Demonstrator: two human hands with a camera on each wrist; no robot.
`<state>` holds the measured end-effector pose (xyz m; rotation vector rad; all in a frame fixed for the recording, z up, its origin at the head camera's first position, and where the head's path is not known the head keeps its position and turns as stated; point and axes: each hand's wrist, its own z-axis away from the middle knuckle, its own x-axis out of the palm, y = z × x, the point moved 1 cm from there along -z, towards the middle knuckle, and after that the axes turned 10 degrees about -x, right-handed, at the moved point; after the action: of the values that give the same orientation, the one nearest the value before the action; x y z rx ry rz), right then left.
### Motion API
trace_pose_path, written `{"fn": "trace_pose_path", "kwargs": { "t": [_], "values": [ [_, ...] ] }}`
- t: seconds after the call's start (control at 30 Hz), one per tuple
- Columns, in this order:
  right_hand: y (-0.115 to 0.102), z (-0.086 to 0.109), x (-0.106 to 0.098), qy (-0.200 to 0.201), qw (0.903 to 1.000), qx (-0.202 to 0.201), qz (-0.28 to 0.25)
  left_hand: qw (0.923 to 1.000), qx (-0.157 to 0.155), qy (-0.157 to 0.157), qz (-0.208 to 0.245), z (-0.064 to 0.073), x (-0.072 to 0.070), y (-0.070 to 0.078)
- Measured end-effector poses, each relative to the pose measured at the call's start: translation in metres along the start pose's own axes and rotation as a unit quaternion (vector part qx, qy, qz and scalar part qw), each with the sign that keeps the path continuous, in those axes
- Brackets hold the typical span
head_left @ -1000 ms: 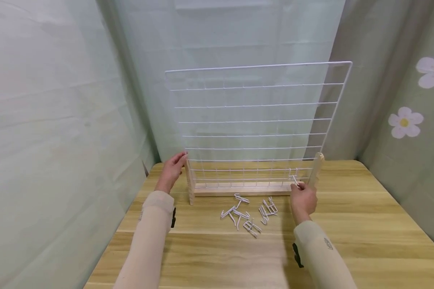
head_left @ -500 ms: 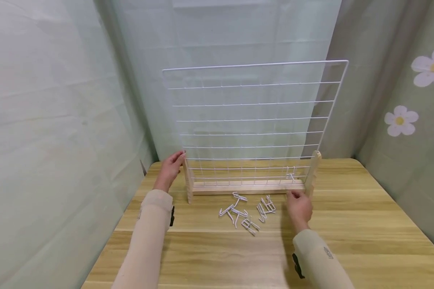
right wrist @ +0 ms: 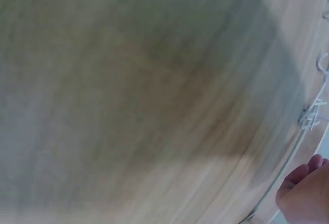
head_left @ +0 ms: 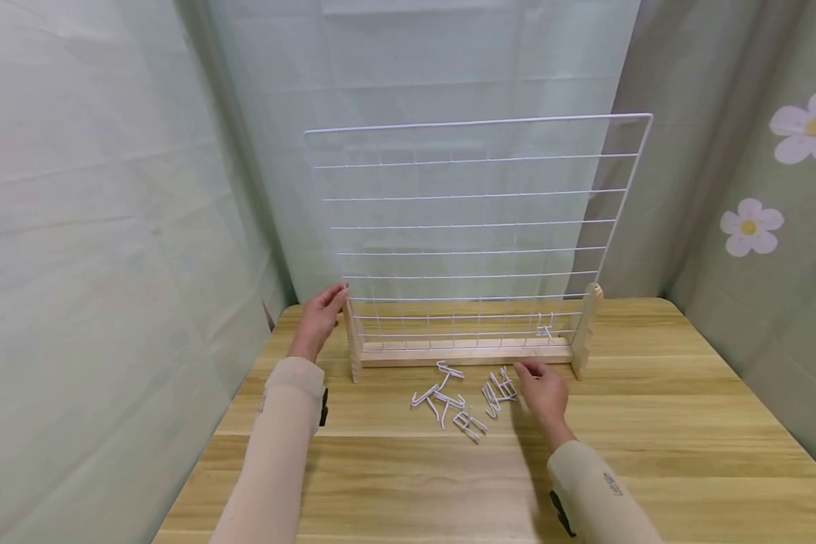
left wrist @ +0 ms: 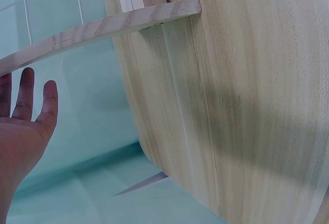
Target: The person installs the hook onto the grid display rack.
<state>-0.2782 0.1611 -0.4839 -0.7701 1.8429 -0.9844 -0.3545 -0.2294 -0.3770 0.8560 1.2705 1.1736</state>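
A white wire grid rack (head_left: 472,251) stands upright in a pale wooden base with an upright post at each end. In the head view my left hand (head_left: 317,321) pinches the top of the left wooden post (head_left: 353,340); the left wrist view shows its outer fingers (left wrist: 49,103) extended beside that post. My right hand (head_left: 544,393) is just right of several loose white wire hooks (head_left: 499,391), its fingertips close to them; whether they touch is unclear. One white hook (head_left: 545,326) hangs on the grid's lower right, near the right post (head_left: 587,332).
The wooden table (head_left: 408,483) extends in front of the rack and to its right. More white hooks (head_left: 442,399) lie left of the right hand. Pale fabric curtains (head_left: 109,264) enclose the table at the left, back and right.
My right hand has let go of the hook, which now hangs on the grid, and has moved down and left to the loose hooks. My left hand stays at the post.
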Motion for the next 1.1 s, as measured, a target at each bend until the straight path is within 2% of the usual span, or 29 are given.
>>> {"fn": "trace_pose_path", "kwargs": {
  "t": [0.27, 0.5, 0.67, 0.93, 1.1],
  "values": [
    [0.004, 0.002, 0.009, -0.044, 0.9986, -0.013, -0.026, 1.0, -0.003, 0.0, -0.001, -0.001, -0.001, 0.0],
    [0.005, 0.005, 0.014, -0.071, 0.9973, -0.007, -0.019, 1.0, -0.003, 0.002, -0.001, 0.0, 0.0, 0.0],
    [0.007, 0.006, 0.016, -0.067, 0.9977, -0.005, -0.01, 1.0, -0.007, 0.007, 0.0, -0.001, 0.001, -0.001],
    [0.009, 0.005, 0.017, -0.036, 0.9985, -0.04, 0.011, 0.9999, -0.006, 0.009, 0.003, 0.0, 0.002, -0.001],
    [0.008, 0.005, 0.015, -0.022, 0.9987, -0.042, 0.02, 0.9999, -0.006, 0.009, 0.006, 0.0, 0.002, 0.0]
  ]
}}
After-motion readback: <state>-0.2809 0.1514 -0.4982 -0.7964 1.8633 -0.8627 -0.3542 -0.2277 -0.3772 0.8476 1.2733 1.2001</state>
